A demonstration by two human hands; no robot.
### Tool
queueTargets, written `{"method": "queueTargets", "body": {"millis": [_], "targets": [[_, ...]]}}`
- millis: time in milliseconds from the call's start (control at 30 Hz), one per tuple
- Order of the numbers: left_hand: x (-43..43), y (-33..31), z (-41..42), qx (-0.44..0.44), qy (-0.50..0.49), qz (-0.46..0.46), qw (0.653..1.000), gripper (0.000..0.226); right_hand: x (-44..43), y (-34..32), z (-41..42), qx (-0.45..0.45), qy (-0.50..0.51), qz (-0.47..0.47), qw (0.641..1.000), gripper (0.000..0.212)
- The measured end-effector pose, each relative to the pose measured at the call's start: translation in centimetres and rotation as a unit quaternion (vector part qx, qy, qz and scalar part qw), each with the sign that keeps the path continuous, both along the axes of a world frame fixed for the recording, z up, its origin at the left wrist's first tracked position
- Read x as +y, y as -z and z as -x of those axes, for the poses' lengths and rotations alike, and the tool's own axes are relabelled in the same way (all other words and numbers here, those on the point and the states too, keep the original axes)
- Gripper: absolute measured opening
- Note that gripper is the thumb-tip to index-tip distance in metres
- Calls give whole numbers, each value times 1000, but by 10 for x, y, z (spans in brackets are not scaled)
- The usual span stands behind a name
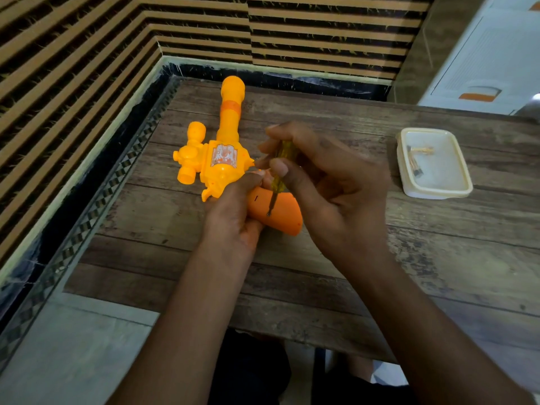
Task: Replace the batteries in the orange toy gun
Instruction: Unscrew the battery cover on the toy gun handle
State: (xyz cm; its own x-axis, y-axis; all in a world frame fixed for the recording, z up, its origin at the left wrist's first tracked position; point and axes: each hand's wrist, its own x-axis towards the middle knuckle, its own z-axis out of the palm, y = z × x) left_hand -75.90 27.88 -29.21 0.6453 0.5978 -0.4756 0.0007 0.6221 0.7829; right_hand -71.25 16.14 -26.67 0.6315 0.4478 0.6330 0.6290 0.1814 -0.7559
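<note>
Toy gun (222,159): orange-yellow plastic, lying flat on the wooden table (409,258) directly ahead of both hands, barrel pointing away from the person, darker orange grip (280,214) pointing back toward them. A printed sticker sits on the body; a scope-like piece projects on the side beyond the left hand.

Left hand (233,217): closed around the gun where body meets grip, thumb on top, pinning the toy to the table.

Right hand (327,185): closed on a screwdriver (279,171), fingers and thumb pinching its clear yellow handle. The shaft slants down between the two hands, tip set in a small hole on the side of the grip.

Container (435,163): shallow, white, rectangular with rounded corners, on the table well to the outer side of the right hand, apart from it. Holds batteries (416,159), gold-coloured with dark ends; exact count cannot be told.

Table: dark, weathered plank pattern, set into a corner against a wall (87,68) of horizontal brown and black stripes, beyond the left hand.
</note>
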Motion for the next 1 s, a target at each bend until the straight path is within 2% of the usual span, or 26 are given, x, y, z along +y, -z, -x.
{"method": "queueTargets", "body": {"millis": [133, 200, 267, 367, 467, 600, 700, 833, 933, 1000], "targets": [[0, 1, 0, 7, -7, 4, 1000, 37, 2, 1, -2, -13, 32, 6, 999, 31], [0, 3, -1, 4, -8, 4, 1000, 28, 2, 1, -4, -30, 37, 12, 999, 32], [-1, 4, -2, -5, 4, -2, 1000, 10, 1, 1, -5, -35, 28, 17, 999, 35], [-1, 4, -2, -10, 21, -4, 1000, 21, -2, 1, -6, -31, 14, 26, 999, 31], [1, 5, 0, -2, 19, -7, 1000, 9, -1, 1, -4, -33, 32, 33, 998, 26], [-1, 3, 0, -1, 5, 4, 1000, 18, 0, 1, -6, -46, 61, 19, 997, 24], [-1, 1, -3, 14, -21, 14, 1000, 13, -2, 3, -9, -49, 45, 21, 998, 25], [0, 2, -3, 16, -23, 26, 999, 26, -3, 5, -8, -20, 21, 8, 1000, 25], [-3, 4, -2, 8, -18, 10, 1000, 25, 0, 4, -6, 1, 18, -1, 1000, 27], [-3, 3, -2, 11, -25, 9, 1000, 20, 2, 4, -5, -15, 39, 6, 999, 30]]}}
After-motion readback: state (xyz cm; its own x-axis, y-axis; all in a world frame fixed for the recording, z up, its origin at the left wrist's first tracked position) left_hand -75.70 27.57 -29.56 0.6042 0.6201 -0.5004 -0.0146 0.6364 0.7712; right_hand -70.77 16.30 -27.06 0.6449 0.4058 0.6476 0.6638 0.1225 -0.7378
